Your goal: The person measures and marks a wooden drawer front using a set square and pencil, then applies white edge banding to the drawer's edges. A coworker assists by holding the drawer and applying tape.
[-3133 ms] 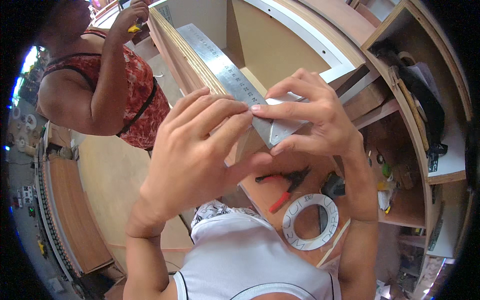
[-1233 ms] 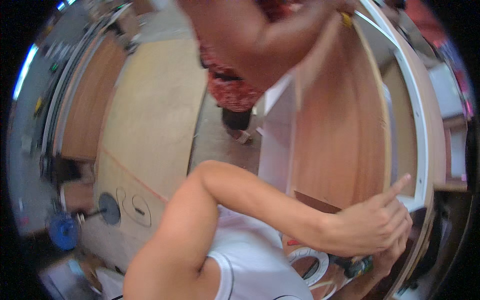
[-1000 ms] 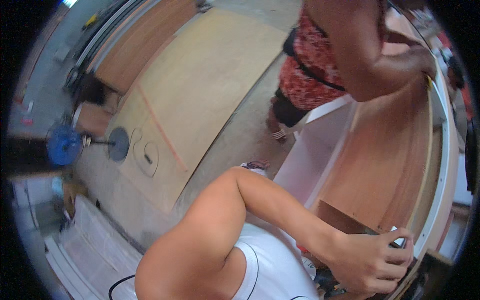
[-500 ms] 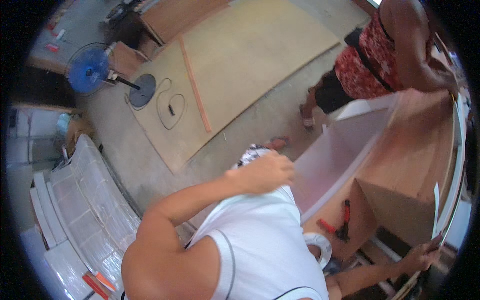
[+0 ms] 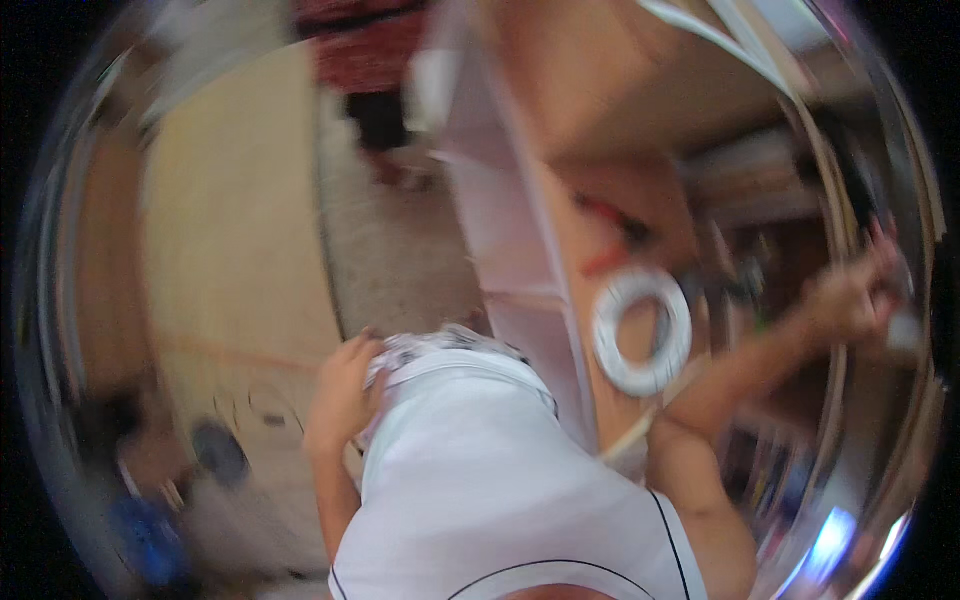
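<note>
Right hand (image 5: 850,300) out to the far right at the shelving, fingers curled, grip lost to blur; left hand (image 5: 340,395) half-closed at the waist on patterned cloth (image 5: 405,350); white tape roll (image 5: 642,330) lies flat left of right hand, nearer it, hole facing up; no long axis.

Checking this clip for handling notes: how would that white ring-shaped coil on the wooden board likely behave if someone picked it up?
The white coil looks like thin banding wound in an open ring, so probably light and somewhat floppy. Lying flat on the wooden board, it seems unlikely to roll. Lifted by one side, its loops might sag or unwind; blur hides any tie.
</note>
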A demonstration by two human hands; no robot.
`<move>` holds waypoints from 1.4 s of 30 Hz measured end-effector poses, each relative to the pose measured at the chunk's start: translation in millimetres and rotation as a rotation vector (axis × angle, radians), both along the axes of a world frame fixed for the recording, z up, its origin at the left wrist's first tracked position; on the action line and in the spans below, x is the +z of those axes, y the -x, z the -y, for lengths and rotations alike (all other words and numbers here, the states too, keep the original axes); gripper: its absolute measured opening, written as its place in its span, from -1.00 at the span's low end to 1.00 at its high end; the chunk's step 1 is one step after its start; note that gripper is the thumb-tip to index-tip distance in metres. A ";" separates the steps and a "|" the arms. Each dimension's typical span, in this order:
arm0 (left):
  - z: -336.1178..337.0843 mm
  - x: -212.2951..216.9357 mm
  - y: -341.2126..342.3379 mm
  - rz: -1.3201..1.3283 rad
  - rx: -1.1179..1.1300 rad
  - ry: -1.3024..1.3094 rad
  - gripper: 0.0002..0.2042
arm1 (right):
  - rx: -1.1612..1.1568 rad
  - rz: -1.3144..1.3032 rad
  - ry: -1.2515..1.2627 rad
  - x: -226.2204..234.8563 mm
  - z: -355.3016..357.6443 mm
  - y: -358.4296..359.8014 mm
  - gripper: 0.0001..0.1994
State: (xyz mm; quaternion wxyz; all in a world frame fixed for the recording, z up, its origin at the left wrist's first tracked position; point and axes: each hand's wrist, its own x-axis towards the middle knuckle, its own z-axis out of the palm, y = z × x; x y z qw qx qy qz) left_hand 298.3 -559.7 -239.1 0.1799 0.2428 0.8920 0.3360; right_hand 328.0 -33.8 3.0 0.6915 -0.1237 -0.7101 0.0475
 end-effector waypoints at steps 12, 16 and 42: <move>100.5 -35.3 121.0 0.220 -0.513 0.482 -0.54 | 0.296 -0.317 0.867 -53.3 209.1 -145.1 -0.83; 28.8 -22.9 155.3 -0.074 -0.793 0.363 -0.54 | 0.007 -0.205 1.019 -114.2 300.9 -169.3 -0.78; -66.7 62.4 23.1 0.296 -0.260 -0.151 -0.58 | 0.824 0.276 1.532 -225.0 290.4 -117.5 -0.61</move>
